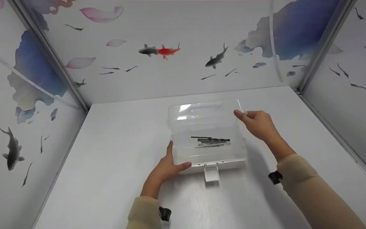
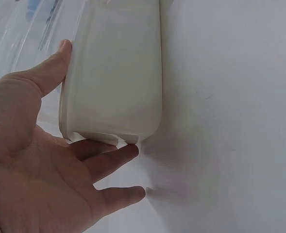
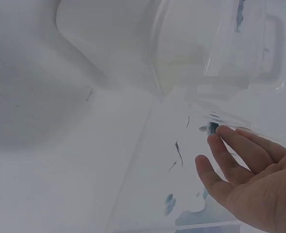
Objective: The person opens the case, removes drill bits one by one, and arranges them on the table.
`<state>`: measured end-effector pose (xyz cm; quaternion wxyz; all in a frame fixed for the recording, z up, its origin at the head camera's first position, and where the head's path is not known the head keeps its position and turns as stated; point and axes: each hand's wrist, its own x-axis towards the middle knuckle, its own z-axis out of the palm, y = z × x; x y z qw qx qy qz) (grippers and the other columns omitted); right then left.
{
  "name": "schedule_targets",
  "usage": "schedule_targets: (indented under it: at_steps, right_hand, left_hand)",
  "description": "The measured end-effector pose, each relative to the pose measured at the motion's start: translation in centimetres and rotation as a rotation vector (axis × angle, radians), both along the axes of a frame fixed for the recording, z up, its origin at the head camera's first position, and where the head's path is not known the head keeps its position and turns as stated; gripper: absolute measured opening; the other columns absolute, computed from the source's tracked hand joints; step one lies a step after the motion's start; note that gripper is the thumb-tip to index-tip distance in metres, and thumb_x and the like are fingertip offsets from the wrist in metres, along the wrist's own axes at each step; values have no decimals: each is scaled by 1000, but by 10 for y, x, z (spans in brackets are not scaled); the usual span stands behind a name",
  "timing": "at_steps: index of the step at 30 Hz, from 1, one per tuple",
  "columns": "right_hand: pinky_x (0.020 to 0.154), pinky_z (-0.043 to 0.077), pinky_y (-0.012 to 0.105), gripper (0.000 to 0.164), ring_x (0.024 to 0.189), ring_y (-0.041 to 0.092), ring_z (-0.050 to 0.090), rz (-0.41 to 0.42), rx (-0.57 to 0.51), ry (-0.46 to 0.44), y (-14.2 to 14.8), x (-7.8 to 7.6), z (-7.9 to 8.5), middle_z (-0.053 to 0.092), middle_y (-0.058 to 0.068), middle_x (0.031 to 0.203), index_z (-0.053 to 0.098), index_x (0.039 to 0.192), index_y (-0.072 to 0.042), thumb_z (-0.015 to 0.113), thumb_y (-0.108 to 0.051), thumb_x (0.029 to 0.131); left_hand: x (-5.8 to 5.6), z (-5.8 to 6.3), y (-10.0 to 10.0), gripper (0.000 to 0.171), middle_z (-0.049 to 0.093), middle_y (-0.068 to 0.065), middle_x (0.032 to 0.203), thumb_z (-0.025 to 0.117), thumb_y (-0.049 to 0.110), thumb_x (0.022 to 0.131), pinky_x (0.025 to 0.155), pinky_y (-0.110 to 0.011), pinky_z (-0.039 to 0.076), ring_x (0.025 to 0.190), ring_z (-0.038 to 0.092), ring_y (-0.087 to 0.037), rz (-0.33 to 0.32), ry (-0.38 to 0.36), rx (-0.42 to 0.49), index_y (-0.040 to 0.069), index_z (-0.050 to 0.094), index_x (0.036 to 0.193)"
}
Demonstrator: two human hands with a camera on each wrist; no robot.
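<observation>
In the head view a white plastic box (image 1: 227,164) with a clear lid (image 1: 202,111) sits on the table, its lid raised at an angle. Several dark and silvery drill bits (image 1: 214,140) show through the clear plastic. The front latch (image 1: 212,173) hangs unfastened. My left hand (image 1: 165,167) steadies the near left corner, thumb along the front rim and straight fingers against the side. The left wrist view shows that hand (image 2: 60,150) with its fingers spread beside the box end. My right hand (image 1: 259,124) pinches the lid's right edge between thumb and fingers.
The white table (image 1: 122,152) runs back to printed panels with fish and petals. A metal post (image 1: 49,54) stands at the left corner, another (image 1: 326,44) at the right. Both sleeves carry a small black clip (image 1: 275,177).
</observation>
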<state>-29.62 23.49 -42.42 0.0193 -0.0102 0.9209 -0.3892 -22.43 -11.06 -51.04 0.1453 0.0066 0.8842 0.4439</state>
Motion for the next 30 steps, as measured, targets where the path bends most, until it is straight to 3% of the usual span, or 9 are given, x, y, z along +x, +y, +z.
schedule_targets:
  at_steps: [7,18,30]
  right_hand:
    - [119,42,68,100,149,49,48,-21,-7,-85,0,-11,8,55,26,157,63,146,-2,49,-86,93]
    - [121,41,67,101,147,49,50,-47,-5,-131,-2,-24,16,62,26,149,63,147,-1,49,-86,94]
    - [119,43,66,107,143,49,54,-45,38,-92,-5,-40,25,62,29,147,72,131,6,46,-90,91]
  left_hand:
    - [0,4,0,125,37,-34,167,83,51,90,125,-64,36,154,42,-48,-13,-18,-17,8,-2,172]
    - [1,6,2,127,33,-32,169,84,51,89,127,-65,34,156,39,-48,-12,-31,-10,7,-2,171]
    - [2,10,3,125,30,-33,170,82,50,91,127,-64,34,156,38,-49,-21,-46,-38,9,-4,172]
